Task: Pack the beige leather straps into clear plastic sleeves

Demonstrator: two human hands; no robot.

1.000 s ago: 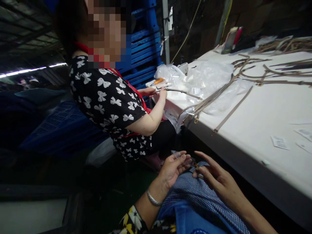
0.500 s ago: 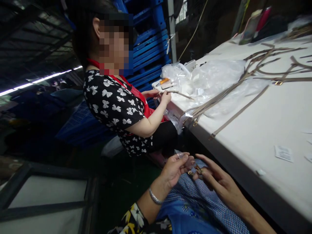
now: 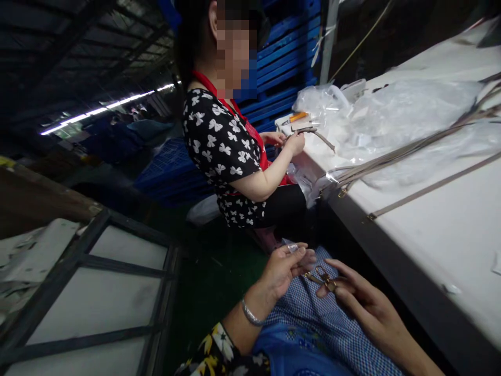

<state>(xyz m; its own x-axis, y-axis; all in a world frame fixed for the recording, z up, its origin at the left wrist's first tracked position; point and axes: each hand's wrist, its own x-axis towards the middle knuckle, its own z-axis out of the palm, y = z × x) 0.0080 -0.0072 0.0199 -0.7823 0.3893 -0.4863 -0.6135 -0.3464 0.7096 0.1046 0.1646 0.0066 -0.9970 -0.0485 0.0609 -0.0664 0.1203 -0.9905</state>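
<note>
In the head view my left hand (image 3: 278,271) is closed on a small clear plastic bag (image 3: 290,246), its thumb against the index finger. Beside it, my right hand (image 3: 362,297) pinches brass-coloured snap hooks (image 3: 327,282) between thumb and fingers, with the index finger stretched out. The hooks lie close to the left fingertips; their exact number is hard to make out. Both hands are above my lap, over a blue checked cloth (image 3: 309,303).
A co-worker (image 3: 235,151) sits ahead, holding a thin strap (image 3: 323,140) at the white table (image 3: 422,224). Brown straps (image 3: 407,151), clear plastic bags (image 3: 415,109) and an orange-handled cutter (image 3: 297,117) lie there. A dark metal frame (image 3: 84,261) stands at the left.
The view has swung left, so the surroundings sit further right. My right hand has drawn slightly away from the left, and the brass hooks show more plainly.
</note>
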